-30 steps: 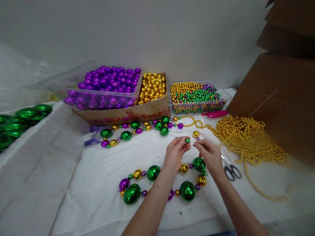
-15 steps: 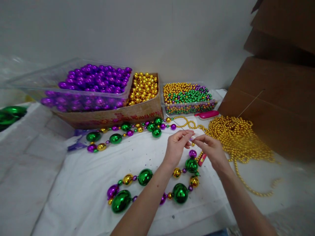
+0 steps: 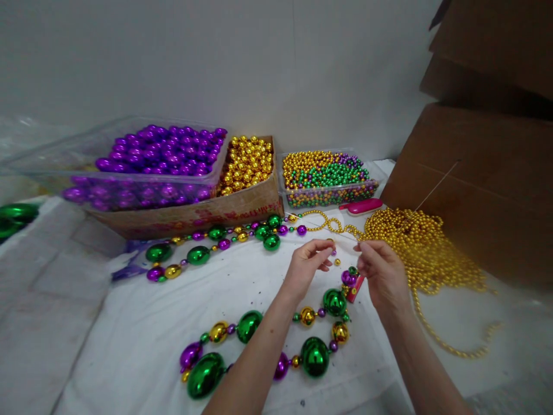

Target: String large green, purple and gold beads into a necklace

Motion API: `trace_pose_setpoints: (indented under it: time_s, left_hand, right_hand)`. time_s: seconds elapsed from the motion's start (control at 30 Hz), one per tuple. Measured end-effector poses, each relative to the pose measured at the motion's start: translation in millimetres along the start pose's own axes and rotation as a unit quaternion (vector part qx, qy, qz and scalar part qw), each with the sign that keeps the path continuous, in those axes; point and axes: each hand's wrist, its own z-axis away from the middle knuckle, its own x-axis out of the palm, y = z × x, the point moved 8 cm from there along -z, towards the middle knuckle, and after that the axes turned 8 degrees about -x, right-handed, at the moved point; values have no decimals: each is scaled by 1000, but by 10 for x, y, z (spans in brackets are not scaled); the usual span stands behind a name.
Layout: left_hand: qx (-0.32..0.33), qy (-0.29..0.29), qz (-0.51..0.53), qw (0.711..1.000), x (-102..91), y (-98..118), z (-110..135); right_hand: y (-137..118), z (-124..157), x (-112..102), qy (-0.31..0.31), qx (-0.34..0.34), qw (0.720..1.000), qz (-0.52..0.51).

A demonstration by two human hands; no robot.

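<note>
My right hand (image 3: 382, 271) is closed, its thumb and forefinger pinching the near end of a long thin needle (image 3: 317, 226) that points up to the left. My left hand (image 3: 306, 266) is to its left with the fingers curled together. A tiny gold edge shows at its fingertips, too small to make out. Just below the fingertips are a small purple bead and a small gold bead (image 3: 337, 261). Under my hands, a strand of large green, gold and purple beads (image 3: 315, 357) lies in a loop on the white cloth (image 3: 147, 346); my left forearm hides part of it.
Along the back stand a clear bin of purple balls (image 3: 168, 150), a carton of gold balls (image 3: 248, 164) and a clear tub of mixed small beads (image 3: 328, 173). A second strand (image 3: 199, 255) lies before them. Gold bead chains (image 3: 401, 242) are piled beside a cardboard box (image 3: 466, 190).
My hands have drawn apart, the right one moving right with the needle's end. The needle now lies flatter. The purple and green end of the near strand has shifted slightly right.
</note>
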Motion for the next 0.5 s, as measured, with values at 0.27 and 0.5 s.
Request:
trace_pose_setpoints:
  time_s: [0.27,0.5]
  left_hand:
    - [9,129,-179,975,-47,-498,-626]
    - [6,130,-246,960,46,-489,-777]
  right_hand:
    - [-255,322,-277,68,-30,997,-4]
    - [-461,439,-382,90,-70,991,76]
